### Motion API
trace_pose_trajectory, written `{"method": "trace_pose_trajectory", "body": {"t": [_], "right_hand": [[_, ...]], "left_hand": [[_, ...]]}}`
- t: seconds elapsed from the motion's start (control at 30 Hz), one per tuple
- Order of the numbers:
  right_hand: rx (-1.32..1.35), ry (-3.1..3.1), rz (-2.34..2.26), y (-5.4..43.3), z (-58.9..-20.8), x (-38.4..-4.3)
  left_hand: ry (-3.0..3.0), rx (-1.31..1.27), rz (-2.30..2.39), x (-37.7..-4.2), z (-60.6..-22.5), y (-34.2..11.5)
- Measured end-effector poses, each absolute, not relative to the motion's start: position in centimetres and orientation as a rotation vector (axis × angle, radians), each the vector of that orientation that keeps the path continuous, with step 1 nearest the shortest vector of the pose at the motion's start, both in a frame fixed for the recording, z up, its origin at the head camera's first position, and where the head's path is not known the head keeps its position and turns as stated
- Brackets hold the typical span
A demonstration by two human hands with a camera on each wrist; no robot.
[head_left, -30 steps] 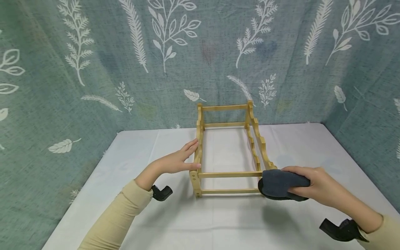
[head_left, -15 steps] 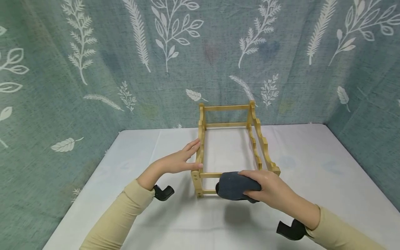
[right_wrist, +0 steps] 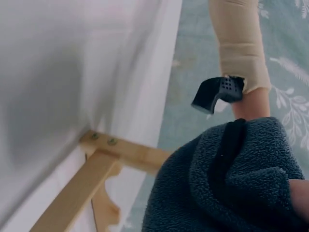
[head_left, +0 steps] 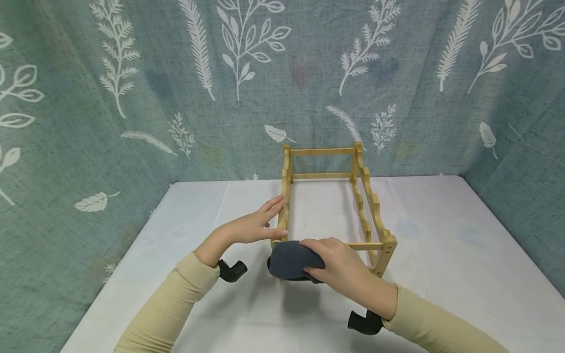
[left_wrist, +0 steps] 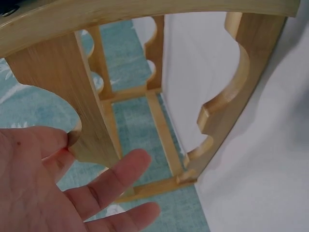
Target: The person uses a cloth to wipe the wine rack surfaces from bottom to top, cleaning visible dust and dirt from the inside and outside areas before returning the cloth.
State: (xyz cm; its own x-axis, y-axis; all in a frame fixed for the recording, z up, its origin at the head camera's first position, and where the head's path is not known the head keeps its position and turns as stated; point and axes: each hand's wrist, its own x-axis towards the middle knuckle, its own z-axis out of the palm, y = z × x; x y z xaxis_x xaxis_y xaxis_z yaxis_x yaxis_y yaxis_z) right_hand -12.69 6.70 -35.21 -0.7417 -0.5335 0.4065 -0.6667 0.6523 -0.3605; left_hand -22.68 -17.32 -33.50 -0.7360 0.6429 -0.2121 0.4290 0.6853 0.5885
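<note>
My right hand [head_left: 337,257] grips a folded dark blue-grey terry cloth [head_left: 291,261] with a black strip along it. The cloth is at the left end of the near crossbars of a light wooden rack [head_left: 374,203] with scalloped sides, hiding that corner. In the right wrist view, the cloth [right_wrist: 231,179] covers much of the lower right. My left hand [head_left: 253,228] rests against the rack's left side with spread, fairly straight fingers. The left wrist view shows the fingers [left_wrist: 108,188] of that hand beside a notched wooden upright [left_wrist: 82,96].
The rack stands on a white-covered table [head_left: 441,264]. Behind and at both sides hangs a green-blue curtain [head_left: 318,88] with white leaf prints. Black wrist mounts [head_left: 232,271] stick out below both sleeves.
My right hand has carried the cloth leftward along the rack's near crossbars, from the right corner to the left one. My left hand stays on the rack's left side.
</note>
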Motion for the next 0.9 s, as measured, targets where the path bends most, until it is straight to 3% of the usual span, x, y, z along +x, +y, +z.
{"method": "trace_pose_trajectory", "body": {"t": [0.43,0.9], "right_hand": [[0.545,-2.813,0.710,14.6,-34.2,-10.2],[0.372,-2.953,0.837,20.1,-34.1,-10.0]], "left_hand": [[2.495,0.813,0.723,-22.5,-33.4,-17.2],[2.484,0.824,0.744,-22.5,-33.4,-17.2]]}}
